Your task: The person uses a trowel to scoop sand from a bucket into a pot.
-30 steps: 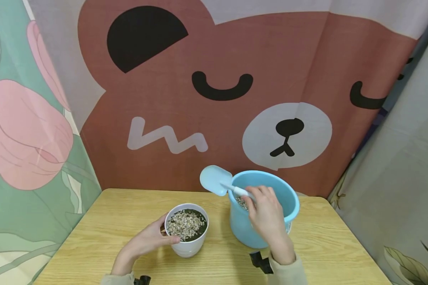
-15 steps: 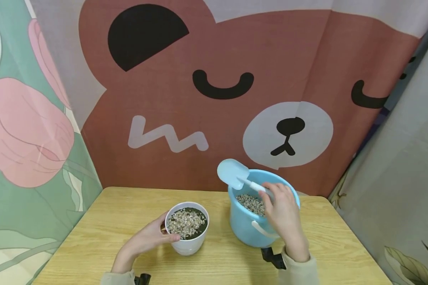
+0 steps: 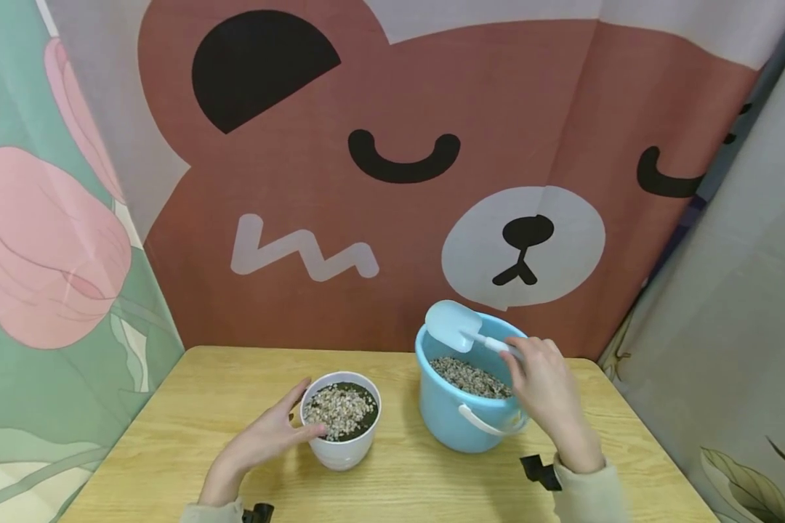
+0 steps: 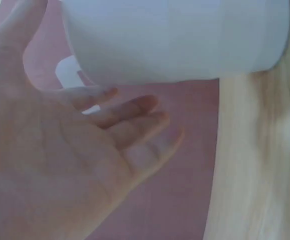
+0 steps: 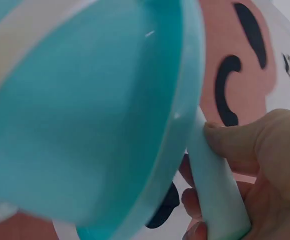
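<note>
A white pot (image 3: 340, 450) filled with dark soil and pale gravel stands on the wooden table (image 3: 170, 428). My left hand (image 3: 264, 439) lies against the pot's left side with straight fingers, thumb at the rim. In the left wrist view the left hand (image 4: 84, 150) is spread just beside the pot (image 4: 175, 40). To the right stands a blue bucket (image 3: 448, 418) holding gravel (image 3: 469, 376). My right hand (image 3: 544, 388) grips the handle of a light blue scoop (image 3: 453, 326), whose blade hovers over the bucket's far rim. The right wrist view shows the bucket wall (image 5: 84, 110) and the scoop handle (image 5: 215, 195) under my thumb.
A bear-print cloth (image 3: 392, 160) hangs right behind the table. A floral cloth (image 3: 52, 240) closes the left side and a grey one (image 3: 746, 290) the right. The bucket's white bail handle (image 3: 484, 427) hangs down its front.
My right hand has carried the scoop rightward, from the gap between pot and bucket to above the bucket's far rim. My left hand's fingers have straightened beside the pot.
</note>
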A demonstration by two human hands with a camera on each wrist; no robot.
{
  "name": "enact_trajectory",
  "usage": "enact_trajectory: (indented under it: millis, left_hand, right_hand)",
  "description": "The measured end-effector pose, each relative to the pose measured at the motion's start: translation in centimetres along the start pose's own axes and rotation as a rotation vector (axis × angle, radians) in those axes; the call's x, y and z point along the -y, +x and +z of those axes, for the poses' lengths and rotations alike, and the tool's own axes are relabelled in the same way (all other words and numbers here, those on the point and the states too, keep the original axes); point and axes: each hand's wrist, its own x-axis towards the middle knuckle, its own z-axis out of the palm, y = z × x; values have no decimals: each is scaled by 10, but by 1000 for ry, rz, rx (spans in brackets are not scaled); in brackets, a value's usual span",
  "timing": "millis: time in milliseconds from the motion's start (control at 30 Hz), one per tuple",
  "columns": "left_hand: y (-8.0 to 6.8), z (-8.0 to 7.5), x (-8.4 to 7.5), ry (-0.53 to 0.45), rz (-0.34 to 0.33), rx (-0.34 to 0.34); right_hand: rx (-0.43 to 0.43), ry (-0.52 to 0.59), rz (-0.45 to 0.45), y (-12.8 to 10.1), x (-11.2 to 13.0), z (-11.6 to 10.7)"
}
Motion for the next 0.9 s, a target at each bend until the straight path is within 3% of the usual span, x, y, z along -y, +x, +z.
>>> enact_trajectory:
  millis: [267, 467, 633, 900]
  left_hand:
    - [2, -1, -17, 105, 42, -118]
    - [15, 0, -36, 147, 95, -143]
    - [28, 6, -62, 177, 108, -129]
    - [61, 29, -108, 210, 162, -58]
  right_hand:
    - [30, -143, -126, 9, -23, -14]
    - [161, -234, -188, 16, -32, -24]
    - [267, -294, -238, 21, -38, -24]
    - [392, -386, -273, 29, -45, -20]
